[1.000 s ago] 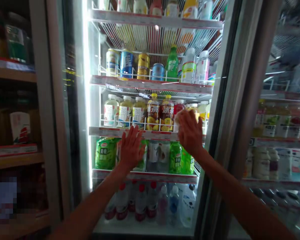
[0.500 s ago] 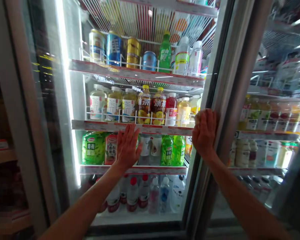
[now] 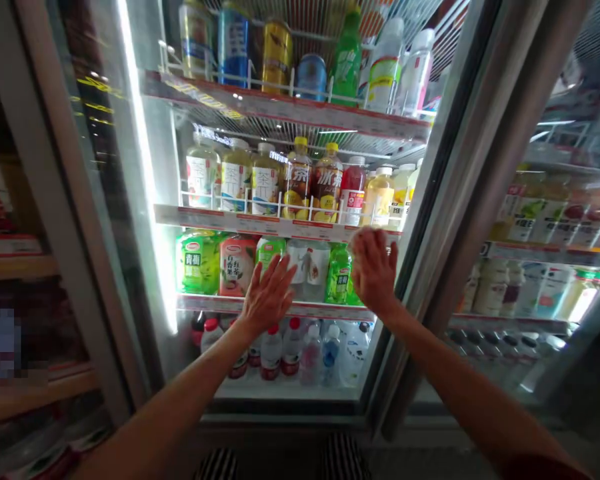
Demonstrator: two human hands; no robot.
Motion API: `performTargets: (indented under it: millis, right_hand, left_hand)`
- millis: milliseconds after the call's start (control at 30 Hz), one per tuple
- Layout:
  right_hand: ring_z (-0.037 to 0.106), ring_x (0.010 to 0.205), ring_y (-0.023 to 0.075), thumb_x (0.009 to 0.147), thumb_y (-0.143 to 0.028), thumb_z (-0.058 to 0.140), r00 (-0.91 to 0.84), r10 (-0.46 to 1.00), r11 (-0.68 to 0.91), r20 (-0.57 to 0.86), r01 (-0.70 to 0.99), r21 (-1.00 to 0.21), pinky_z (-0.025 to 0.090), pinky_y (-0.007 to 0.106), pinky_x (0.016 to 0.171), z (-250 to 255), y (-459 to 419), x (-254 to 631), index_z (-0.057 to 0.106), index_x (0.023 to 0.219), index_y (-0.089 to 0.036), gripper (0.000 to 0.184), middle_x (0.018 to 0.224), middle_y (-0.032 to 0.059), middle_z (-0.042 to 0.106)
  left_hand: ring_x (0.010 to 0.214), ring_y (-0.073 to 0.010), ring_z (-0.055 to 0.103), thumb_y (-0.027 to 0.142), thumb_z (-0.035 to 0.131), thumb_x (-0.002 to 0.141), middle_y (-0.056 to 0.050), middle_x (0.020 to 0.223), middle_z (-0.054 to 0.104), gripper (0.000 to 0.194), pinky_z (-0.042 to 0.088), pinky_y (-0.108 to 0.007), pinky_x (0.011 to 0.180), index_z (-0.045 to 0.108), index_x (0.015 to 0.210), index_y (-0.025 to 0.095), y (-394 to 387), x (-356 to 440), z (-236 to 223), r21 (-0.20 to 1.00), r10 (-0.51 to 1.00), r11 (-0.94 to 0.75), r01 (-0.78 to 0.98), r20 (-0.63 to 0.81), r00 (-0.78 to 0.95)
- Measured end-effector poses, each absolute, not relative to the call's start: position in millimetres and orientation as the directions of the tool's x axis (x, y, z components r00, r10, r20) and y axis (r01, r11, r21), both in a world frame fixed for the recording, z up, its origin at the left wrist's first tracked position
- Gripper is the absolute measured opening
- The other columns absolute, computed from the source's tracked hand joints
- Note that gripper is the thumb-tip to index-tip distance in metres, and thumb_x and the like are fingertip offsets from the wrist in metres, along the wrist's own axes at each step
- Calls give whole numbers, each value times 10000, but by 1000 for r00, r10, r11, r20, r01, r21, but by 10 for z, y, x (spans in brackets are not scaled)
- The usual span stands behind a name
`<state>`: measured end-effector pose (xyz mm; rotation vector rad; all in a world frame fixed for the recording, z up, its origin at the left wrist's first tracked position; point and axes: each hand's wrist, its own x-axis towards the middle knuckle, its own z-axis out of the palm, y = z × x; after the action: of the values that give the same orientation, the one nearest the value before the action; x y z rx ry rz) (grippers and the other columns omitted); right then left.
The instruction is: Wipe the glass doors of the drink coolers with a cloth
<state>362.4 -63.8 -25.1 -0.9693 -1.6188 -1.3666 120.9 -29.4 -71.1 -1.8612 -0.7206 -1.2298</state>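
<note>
My left hand (image 3: 269, 293) lies flat with its fingers stretched out, apparently against the glass door (image 3: 330, 373), in front of the lower shelf of drinks. It holds nothing. My right hand (image 3: 376, 270) covers a pale crumpled cloth (image 3: 367, 233), whose edge shows above the fingers; most of it is hidden. That hand is at the right part of the same pane, over the green bottles (image 3: 339, 273) and the shelf edge behind. The metal door frame (image 3: 460, 220) stands just to its right.
Behind the pane are shelves with cans (image 3: 234, 43), tea bottles (image 3: 298, 177) and red-capped water bottles (image 3: 271, 353). A second glass-fronted fridge section with drinks (image 3: 535, 213) is at the right. Wooden shelving (image 3: 20, 267) stands at the left. Striped cloth (image 3: 343, 457) shows below.
My right hand has moved left with the cloth, from beside the door frame onto the pane. My left hand stays flat, slightly lower against the shelves. The view has tilted down.
</note>
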Motion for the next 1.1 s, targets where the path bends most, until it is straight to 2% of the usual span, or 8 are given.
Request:
performTargets:
  millis: [100, 167, 333, 400, 567, 767, 900, 1100]
  right_hand:
    - [167, 1378, 190, 830, -166, 420, -696, 174, 282, 697, 713, 641, 82, 453, 1138, -689, -704, 3535, 428, 1303, -232, 477, 1411, 19, 393]
    - [196, 1370, 166, 836, -170, 418, -772, 204, 344, 601, 632, 695, 54, 441, 1144, -803, -738, 3535, 429, 1299, -258, 471, 1403, -4, 405]
    - [163, 1376, 240, 832, -190, 422, -374, 99, 194, 922, 916, 351, 107, 533, 1110, -454, -663, 3604, 270, 1393, -186, 582, 1429, 100, 349]
    - [136, 1381, 246, 824, -179, 430, -409, 79, 199, 909, 900, 388, 112, 520, 1115, -526, -662, 3565, 323, 1371, -159, 558, 1418, 105, 367]
    - [242, 1355, 172, 821, -147, 435, -780, 170, 381, 602, 615, 690, 112, 457, 1137, -887, -719, 3453, 429, 1298, -242, 487, 1380, 15, 437]
    - [135, 1382, 246, 820, -176, 413, -349, 82, 245, 934, 915, 320, 129, 531, 1110, -255, -568, 3258, 216, 1413, -192, 625, 1446, 89, 318]
    - [118, 1384, 242, 828, -215, 414, -504, 110, 358, 857, 824, 439, 184, 502, 1104, -386, -522, 2924, 166, 1420, -167, 644, 1450, 109, 305]
    - [143, 1380, 244, 833, -287, 394, -493, 106, 466, 864, 792, 395, 209, 506, 1092, -593, -628, 3036, 29, 1430, -132, 717, 1485, 145, 192]
  left_hand:
    - [1361, -201, 172, 252, 472, 827, -120, 1398, 362, 612, 117, -421, 1124, 241, 1390, 182, -322, 1186, -842, -279, 67, -537, 796, 927, 370]
    - [1363, -205, 161, 239, 472, 824, -123, 1404, 350, 623, 116, -425, 1124, 228, 1394, 181, -341, 1174, -904, -277, 76, -540, 794, 924, 374]
    - [1361, -212, 164, 226, 480, 818, -122, 1404, 349, 624, 132, -428, 1122, 239, 1392, 185, -367, 1155, -994, -271, 98, -536, 800, 921, 377]
    - [1359, -215, 172, 227, 480, 819, -122, 1399, 358, 607, 141, -430, 1119, 260, 1383, 184, -379, 1152, -1026, -270, 105, -519, 811, 921, 374]
    - [1357, -209, 184, 205, 469, 818, -124, 1378, 393, 556, 156, -421, 1119, 322, 1352, 168, -408, 1117, -1108, -294, 106, -504, 812, 912, 396]
    - [1346, -222, 227, 175, 448, 820, -122, 1365, 414, 566, 204, -443, 1105, 291, 1364, 186, -482, 1065, -1211, -257, 136, -540, 801, 913, 385]
    - [1334, -216, 269, 141, 407, 826, -132, 1372, 401, 595, 272, -458, 1079, 216, 1388, 189, -629, 1283, -1127, -170, 72, -696, 697, 950, 304]
    - [1316, -180, 309, 188, 347, 868, -145, 1402, 349, 536, 341, -379, 1040, 202, 1384, 188, -684, 1749, -818, -32, 71, -832, 554, 984, 164]
